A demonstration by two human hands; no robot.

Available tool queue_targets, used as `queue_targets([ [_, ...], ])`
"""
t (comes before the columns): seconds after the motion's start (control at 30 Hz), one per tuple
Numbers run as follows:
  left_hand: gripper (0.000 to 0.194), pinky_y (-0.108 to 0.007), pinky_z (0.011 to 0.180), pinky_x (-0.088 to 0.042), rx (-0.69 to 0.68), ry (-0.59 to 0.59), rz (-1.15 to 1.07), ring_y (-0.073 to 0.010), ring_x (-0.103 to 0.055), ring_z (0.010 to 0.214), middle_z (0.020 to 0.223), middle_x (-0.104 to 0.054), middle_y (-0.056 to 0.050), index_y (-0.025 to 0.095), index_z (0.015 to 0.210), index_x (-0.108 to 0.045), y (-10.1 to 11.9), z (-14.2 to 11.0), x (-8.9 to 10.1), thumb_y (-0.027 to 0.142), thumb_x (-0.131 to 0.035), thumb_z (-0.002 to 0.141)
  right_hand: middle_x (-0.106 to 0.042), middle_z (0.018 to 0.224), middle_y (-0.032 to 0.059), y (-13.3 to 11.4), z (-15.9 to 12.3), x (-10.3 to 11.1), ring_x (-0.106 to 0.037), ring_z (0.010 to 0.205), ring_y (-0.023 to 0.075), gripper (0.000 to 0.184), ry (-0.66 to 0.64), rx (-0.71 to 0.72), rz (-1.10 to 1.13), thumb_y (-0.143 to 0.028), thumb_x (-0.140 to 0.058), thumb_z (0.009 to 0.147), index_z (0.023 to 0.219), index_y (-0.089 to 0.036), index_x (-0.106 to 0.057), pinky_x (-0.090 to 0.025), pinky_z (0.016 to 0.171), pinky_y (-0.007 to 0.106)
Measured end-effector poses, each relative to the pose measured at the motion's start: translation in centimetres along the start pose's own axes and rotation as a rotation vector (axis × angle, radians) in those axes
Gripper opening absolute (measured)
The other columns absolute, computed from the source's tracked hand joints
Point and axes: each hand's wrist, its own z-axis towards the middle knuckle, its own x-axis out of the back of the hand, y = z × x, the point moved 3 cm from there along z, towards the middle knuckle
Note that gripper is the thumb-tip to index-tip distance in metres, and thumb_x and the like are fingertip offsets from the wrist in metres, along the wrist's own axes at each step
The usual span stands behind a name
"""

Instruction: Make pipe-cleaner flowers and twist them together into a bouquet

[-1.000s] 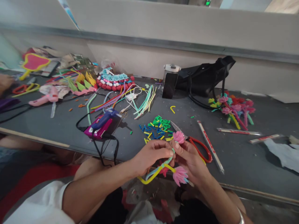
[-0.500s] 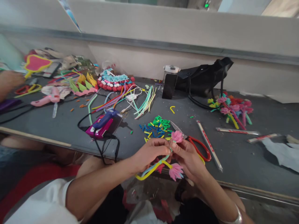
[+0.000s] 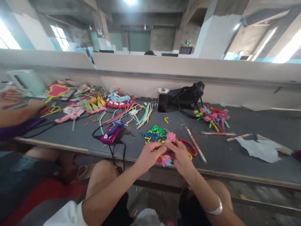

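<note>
My left hand [image 3: 151, 154] and my right hand [image 3: 180, 154] meet above the table's front edge, fingers pinched together on a fuzzy pipe-cleaner flower. Its pink head [image 3: 171, 137] rises above my fingertips, while most of the stem is hidden by the fingers. A second pink flower [image 3: 166, 160] hangs below, between the two hands, with a bit of red beside it. Just beyond my hands lies a pile of short green, blue and yellow pieces [image 3: 155, 133]. Red-handled scissors [image 3: 191, 147] rest by my right hand, their blades partly covered.
A blue glue gun on a magenta box [image 3: 110, 135] stands left with its cable. Pipe cleaners [image 3: 145, 115], a phone [image 3: 162, 103], a black bag [image 3: 188, 96] and a bunch of flowers [image 3: 213, 116] lie farther back. Another person's hands [image 3: 14, 102] are at far left.
The camera has tilted up, so more of the room shows. My hands still pinch the flower; the yellow and blue stems below them are now mostly out of sight.
</note>
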Motion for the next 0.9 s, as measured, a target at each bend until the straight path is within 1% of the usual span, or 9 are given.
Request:
queue_targets([
  [0.1,0.037,-0.022,0.054,-0.03,-0.04,0.026,0.08,-0.01,-0.042,0.058,0.057,-0.046,0.003,0.014,0.058,-0.06,0.1,-2.1,-0.5,0.042,-0.063,0.083,-0.06,0.062,-0.0038,0.8,-2.2,-0.2,-0.052,0.054,0.0097,0.031,0.005,0.03,0.01,-0.039,-0.083,0.068,0.073,-0.017,-0.062,-0.047,0.054,0.023],
  [0.17,0.039,-0.022,0.051,-0.029,-0.019,0.032,0.044,-0.0095,-0.041,0.053,0.053,-0.045,0.003,0.014,0.057,-0.058,0.1,-3.7,-1.1,0.043,-0.064,0.082,-0.059,0.063,-0.0042,1.2,-4.0,-0.3,-0.051,0.055,0.0095,0.03,0.007,0.054,0.02,-0.04,-0.082,0.07,0.074,-0.018,-0.062,-0.045,0.054,0.022],
  [0.27,0.035,-0.022,0.047,-0.031,0.063,0.04,-0.075,-0.01,-0.046,0.048,0.054,-0.054,0.001,0.014,0.063,-0.063,0.4,-6.5,-2.5,0.044,-0.067,0.079,-0.054,0.06,-0.0054,1.3,-7.2,-0.6,-0.047,0.052,0.0084,0.03,-0.016,0.081,0.048,-0.042,-0.079,0.073,0.07,-0.018,-0.06,-0.042,0.051,0.021],
  [0.37,0.031,-0.023,0.05,-0.039,0.11,0.026,-0.234,-0.0122,-0.054,0.051,0.06,-0.064,-0.003,0.013,0.067,-0.068,1.3,-9.9,-3.9,0.042,-0.071,0.076,-0.053,0.06,-0.0047,0.8,-10.8,-1.0,-0.047,0.051,0.0087,0.03,-0.067,0.09,0.051,-0.045,-0.075,0.077,0.071,-0.018,-0.061,-0.041,0.048,0.022],
  [0.47,0.029,-0.022,0.05,-0.043,0.157,0.009,-0.356,-0.0116,-0.055,0.049,0.061,-0.067,-0.005,0.011,0.067,-0.069,2.0,-13.0,-4.8,0.04,-0.073,0.075,-0.058,0.063,-0.0038,0.2,-13.8,-1.6,-0.049,0.049,0.0088,0.023,-0.104,0.098,-0.011,-0.038,-0.078,0.076,0.081,-0.019,-0.066,-0.041,0.045,0.022],
  [0.53,0.03,-0.021,0.048,-0.042,0.201,0.019,-0.394,-0.0102,-0.054,0.046,0.061,-0.068,-0.006,0.011,0.068,-0.07,2.0,-14.4,-4.8,0.039,-0.072,0.076,-0.058,0.062,-0.0039,0.0,-14.9,-2.0,-0.049,0.047,0.0088,0.02,-0.12,0.121,-0.089,-0.035,-0.077,0.076,0.08,-0.019,-0.066,-0.041,0.045,0.022],
  [0.73,0.028,-0.022,0.05,-0.045,0.284,-0.017,-0.434,-0.0125,-0.059,0.049,0.065,-0.07,-0.008,0.009,0.077,-0.072,1.3,-15.3,-3.6,0.037,-0.076,0.073,-0.06,0.065,-0.0027,-0.3,-15.0,-2.3,-0.054,0.058,0.0119,0.017,-0.068,0.375,-0.485,-0.03,-0.078,0.074,0.07,-0.02,-0.065,-0.045,0.056,0.024],
  [0.83,0.025,-0.023,0.056,-0.048,0.263,-0.04,-0.564,-0.014,-0.063,0.056,0.068,-0.07,-0.008,0.009,0.079,-0.072,1.3,-15.0,-3.5,0.033,-0.076,0.073,-0.059,0.062,-0.0037,-0.1,-15.1,-2.3,-0.054,0.053,0.0123,0.016,-0.12,0.313,-0.473,-0.036,-0.071,0.082,0.088,-0.022,-0.067,-0.047,0.056,0.026],
  [0.9,0.02,-0.022,0.06,-0.049,0.23,0.005,-0.679,-0.0137,-0.064,0.06,0.07,-0.07,-0.007,0.009,0.08,-0.072,1.5,-14.7,-3.4,0.029,-0.075,0.075,-0.065,0.072,-0.0017,0.1,-15.6,-2.4,-0.059,0.06,0.0144,0.025,-0.149,0.257,-0.404,-0.04,-0.066,0.086,0.104,-0.023,-0.064,-0.051,0.063,0.028],
])
